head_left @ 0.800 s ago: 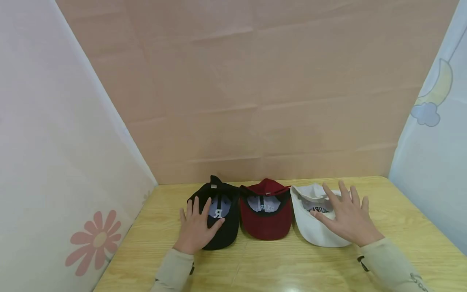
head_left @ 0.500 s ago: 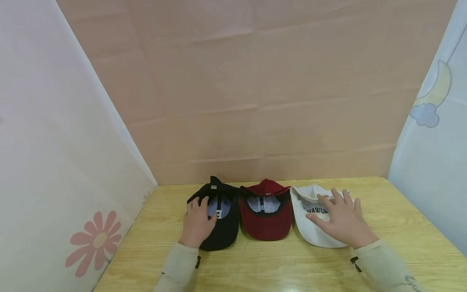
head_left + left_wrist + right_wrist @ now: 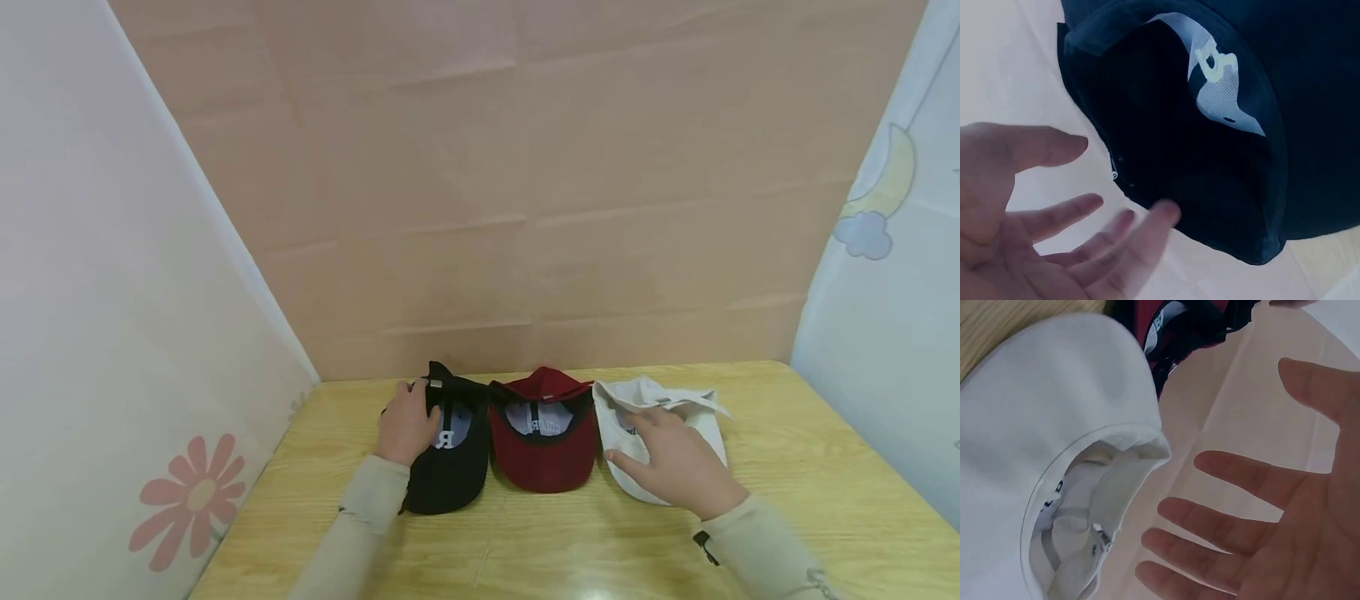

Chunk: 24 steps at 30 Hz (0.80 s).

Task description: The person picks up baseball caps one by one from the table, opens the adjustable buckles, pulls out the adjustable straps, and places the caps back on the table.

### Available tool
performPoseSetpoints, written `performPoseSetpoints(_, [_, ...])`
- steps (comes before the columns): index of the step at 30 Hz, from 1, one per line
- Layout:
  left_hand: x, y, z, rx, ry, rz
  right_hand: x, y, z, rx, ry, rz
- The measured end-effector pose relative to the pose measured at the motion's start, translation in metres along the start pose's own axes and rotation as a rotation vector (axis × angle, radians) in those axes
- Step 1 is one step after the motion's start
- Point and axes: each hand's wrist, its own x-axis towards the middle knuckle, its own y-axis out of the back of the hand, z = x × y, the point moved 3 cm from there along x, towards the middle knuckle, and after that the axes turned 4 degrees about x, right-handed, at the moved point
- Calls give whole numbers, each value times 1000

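Three baseball caps lie in a row, brims toward me and insides facing up. The left one is a black cap (image 3: pixel 459 479) with a light patch and a letter R inside. A dark red cap (image 3: pixel 546 465) sits in the middle, and a white cap (image 3: pixel 708 429) at the right. My left hand (image 3: pixel 405 423) hovers at the black cap's left side; in the left wrist view its loosely bent fingers point at the cap's back edge. Over the white cap is my right hand (image 3: pixel 678 458), thumb and fingers spread. Neither hand grips anything.
The caps lie on a light wooden table (image 3: pixel 540 542). Behind it rises a tan paper-like backdrop (image 3: pixel 525 208). White hangings stand on both sides, the left one (image 3: pixel 112 333) with a pink flower, the right one (image 3: pixel 885 350) with a moon and cloud.
My left hand has moved forward along the black cap, its fingers less spread. My right hand has shifted left and lower over the white cap. The caps look unmoved.
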Motion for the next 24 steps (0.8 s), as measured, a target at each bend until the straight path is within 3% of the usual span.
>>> performPoseSetpoints(5, [12, -6, 3, 3, 18, 24, 1, -7, -8, 26, 8, 4])
performPoseSetpoints(15, [27, -23, -4, -5, 87, -38, 1, -12, -20, 30, 29, 19])
performPoseSetpoints(24, [28, -39, -12, 52, 74, 50, -1, -15, -28, 17, 32, 26])
